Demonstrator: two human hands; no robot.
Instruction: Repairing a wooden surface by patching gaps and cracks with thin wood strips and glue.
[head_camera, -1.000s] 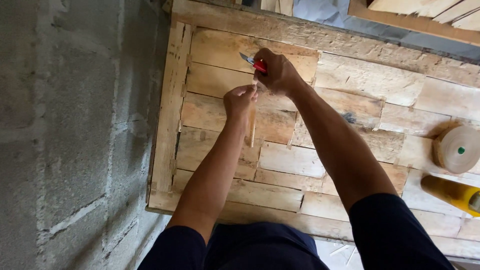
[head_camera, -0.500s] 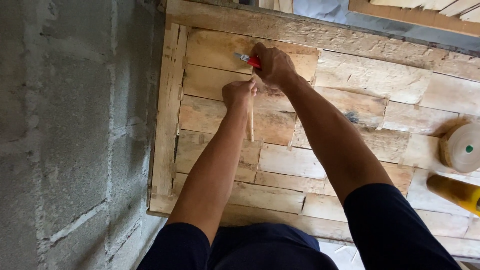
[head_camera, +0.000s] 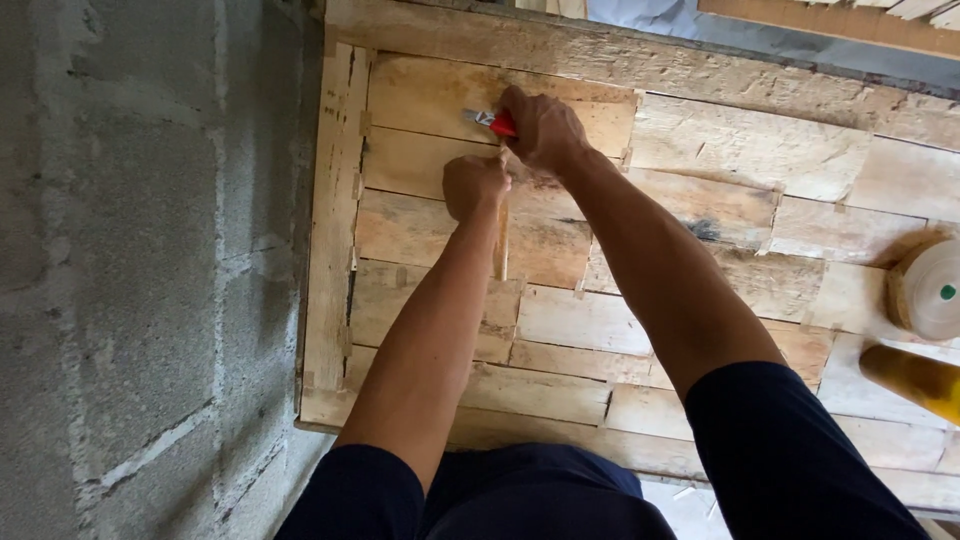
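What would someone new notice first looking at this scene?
Two bare forearms reach up the middle to a panel of rough, pale wooden planks, where the right hand grips a red-handled tool near the top. Just below it, the left hand holds a thin wooden strip against the boards. A grey concrete block wall fills the left side.

Hands on the panel

My right hand (head_camera: 545, 130) holds a cutter (head_camera: 490, 121) just beyond my left hand (head_camera: 476, 185) on the panel (head_camera: 700, 260); wall (head_camera: 130, 280) left, tape roll (head_camera: 930, 290) right.

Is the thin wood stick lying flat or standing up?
Lying flat. The thin wood stick rests along the wooden panel, its top end under the left hand.
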